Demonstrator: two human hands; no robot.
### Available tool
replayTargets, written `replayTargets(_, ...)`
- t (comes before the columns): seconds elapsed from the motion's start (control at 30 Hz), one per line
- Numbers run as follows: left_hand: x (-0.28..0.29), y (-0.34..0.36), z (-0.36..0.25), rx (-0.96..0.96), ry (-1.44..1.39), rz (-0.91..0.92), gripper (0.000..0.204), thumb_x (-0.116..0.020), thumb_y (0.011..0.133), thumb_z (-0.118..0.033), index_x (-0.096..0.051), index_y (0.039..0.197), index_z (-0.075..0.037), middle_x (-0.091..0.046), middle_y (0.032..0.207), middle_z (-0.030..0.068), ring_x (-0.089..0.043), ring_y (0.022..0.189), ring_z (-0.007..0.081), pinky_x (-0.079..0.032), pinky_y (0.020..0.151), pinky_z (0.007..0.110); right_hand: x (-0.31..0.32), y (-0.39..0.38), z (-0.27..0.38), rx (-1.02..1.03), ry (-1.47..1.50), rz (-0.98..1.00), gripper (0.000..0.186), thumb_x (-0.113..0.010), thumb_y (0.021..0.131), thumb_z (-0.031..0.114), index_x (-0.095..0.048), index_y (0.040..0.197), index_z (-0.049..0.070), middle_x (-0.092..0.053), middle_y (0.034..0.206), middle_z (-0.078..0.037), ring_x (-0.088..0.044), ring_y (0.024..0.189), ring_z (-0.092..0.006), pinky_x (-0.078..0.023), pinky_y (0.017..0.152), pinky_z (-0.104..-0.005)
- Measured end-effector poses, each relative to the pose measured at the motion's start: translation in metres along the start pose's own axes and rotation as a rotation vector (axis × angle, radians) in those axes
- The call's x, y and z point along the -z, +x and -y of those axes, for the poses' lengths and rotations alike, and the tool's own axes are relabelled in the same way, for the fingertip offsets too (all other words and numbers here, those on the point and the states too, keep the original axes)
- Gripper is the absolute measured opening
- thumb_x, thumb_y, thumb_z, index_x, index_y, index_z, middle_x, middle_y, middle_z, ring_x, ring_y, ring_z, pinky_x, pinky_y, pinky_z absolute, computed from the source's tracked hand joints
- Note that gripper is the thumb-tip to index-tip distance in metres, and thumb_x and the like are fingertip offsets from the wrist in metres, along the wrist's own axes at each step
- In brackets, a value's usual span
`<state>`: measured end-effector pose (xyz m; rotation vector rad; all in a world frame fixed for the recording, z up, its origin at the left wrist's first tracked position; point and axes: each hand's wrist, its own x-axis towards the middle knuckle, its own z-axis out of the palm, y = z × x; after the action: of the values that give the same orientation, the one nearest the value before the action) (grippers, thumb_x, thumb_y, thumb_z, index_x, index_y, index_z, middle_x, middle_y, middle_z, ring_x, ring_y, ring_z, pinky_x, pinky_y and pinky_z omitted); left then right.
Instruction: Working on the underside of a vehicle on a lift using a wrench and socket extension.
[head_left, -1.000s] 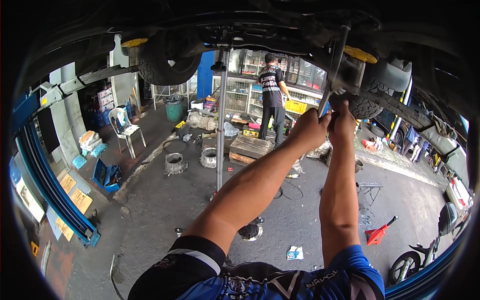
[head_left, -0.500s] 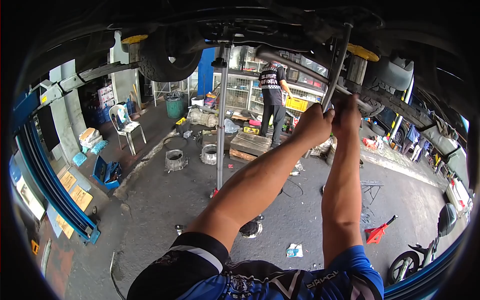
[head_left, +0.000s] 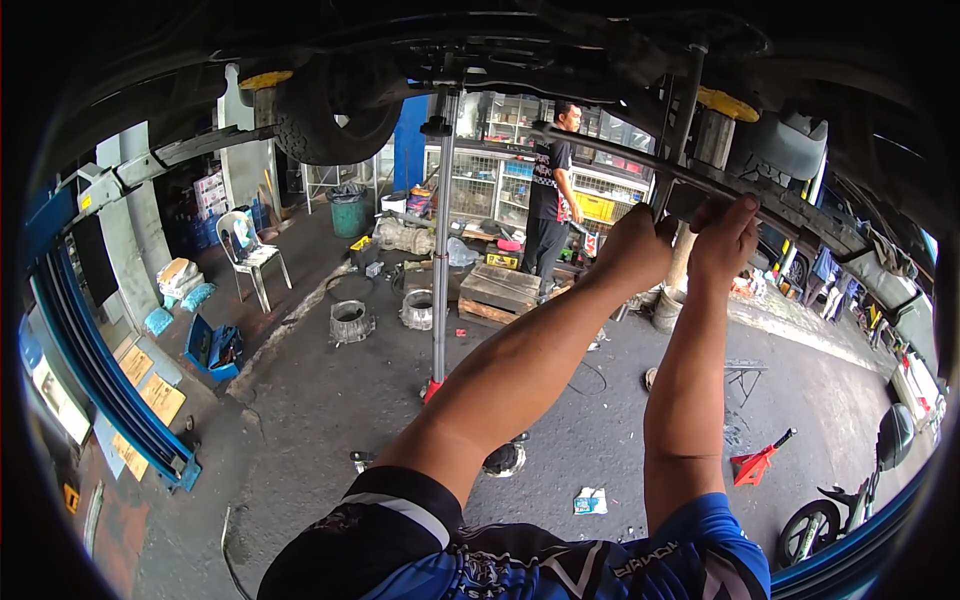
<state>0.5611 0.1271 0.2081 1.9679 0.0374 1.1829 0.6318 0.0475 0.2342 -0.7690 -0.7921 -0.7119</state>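
Under a raised vehicle (head_left: 560,40), both my arms reach up to a long T-shaped turning tool. Its upright metal bar (head_left: 685,110) rises to the dark underbody, and a metal crossbar (head_left: 620,150) passes sideways near its lower end. My left hand (head_left: 638,250) is closed around the bottom of the upright bar. On the crossbar's right-hand part, my right hand (head_left: 725,242) has its fingers curled at the bar, partly hidden. What the top of the upright bar engages is too dark to make out.
A telescopic support pole (head_left: 441,240) stands ahead to the left. Lift arms (head_left: 150,165) hold up the vehicle. A co-worker (head_left: 550,190) stands beyond a wooden pallet (head_left: 497,290). A red jack stand (head_left: 760,460) and a motorcycle (head_left: 850,500) are at right.
The crossbar has swung, its left end now nearer and lower, its right end farther right. My right hand has shifted right and down. The co-worker has turned toward the right.
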Motion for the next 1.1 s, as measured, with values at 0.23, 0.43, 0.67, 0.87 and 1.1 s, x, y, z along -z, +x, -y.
replayTargets(0.23,0.010,0.002,-0.001,-0.004,0.085,-0.012,0.040,-0.053,0.091,-0.032,-0.055,0.091,0.008,-0.062,0.082,0.0276,-0.062,0.081,0.0411,-0.046,0.072,0.047,0.025,-0.003,-0.037,-0.738,-0.013,0.230,0.046,-0.046,0.096,0.046,-0.056,0.084,0.003,-0.043,0.051,-0.001,-0.041,0.039,-0.0107,-0.030,0.036,-0.0251)
replayTargets(0.43,0.015,0.004,-0.005,0.054,0.047,0.030,0.039,-0.053,0.091,-0.031,-0.053,0.098,0.007,-0.062,0.091,0.0300,-0.061,0.089,0.0453,-0.047,0.077,0.049,0.002,-0.034,0.024,-0.083,0.074,0.165,0.029,-0.055,0.095,0.033,-0.057,0.097,0.005,-0.050,0.063,0.001,-0.044,0.050,-0.0060,-0.034,0.045,-0.0211)
replayTargets(0.67,0.009,0.007,-0.006,0.043,0.046,0.030,0.039,-0.054,0.091,-0.031,-0.055,0.097,0.008,-0.062,0.086,0.0277,-0.062,0.085,0.0417,-0.047,0.074,0.047,-0.002,-0.004,-0.013,-0.310,0.090,0.027,0.045,-0.042,0.098,0.042,-0.056,0.081,0.004,-0.046,0.055,0.000,-0.041,0.044,-0.0092,-0.032,0.040,-0.0254)
replayTargets(0.87,0.017,0.008,-0.005,0.004,0.094,0.007,0.041,-0.052,0.091,-0.031,-0.057,0.096,0.009,-0.063,0.083,0.0262,-0.063,0.082,0.0395,-0.047,0.072,0.046,0.013,-0.016,-0.024,-0.487,0.089,0.146,0.038,-0.046,0.098,0.038,-0.054,0.089,0.002,-0.044,0.052,-0.001,-0.039,0.040,-0.0090,-0.029,0.038,-0.0233)
replayTargets(1.1,0.020,0.008,-0.010,0.020,0.037,0.015,0.038,-0.054,0.091,-0.028,-0.054,0.095,0.010,-0.061,0.087,0.0322,-0.061,0.085,0.0450,-0.047,0.073,0.049,-0.019,-0.026,0.042,0.035,0.064,0.110,0.027,-0.055,0.095,0.022,-0.053,0.108,-0.002,-0.056,0.069,-0.001,-0.052,0.062,-0.0062,-0.042,0.054,-0.0207)
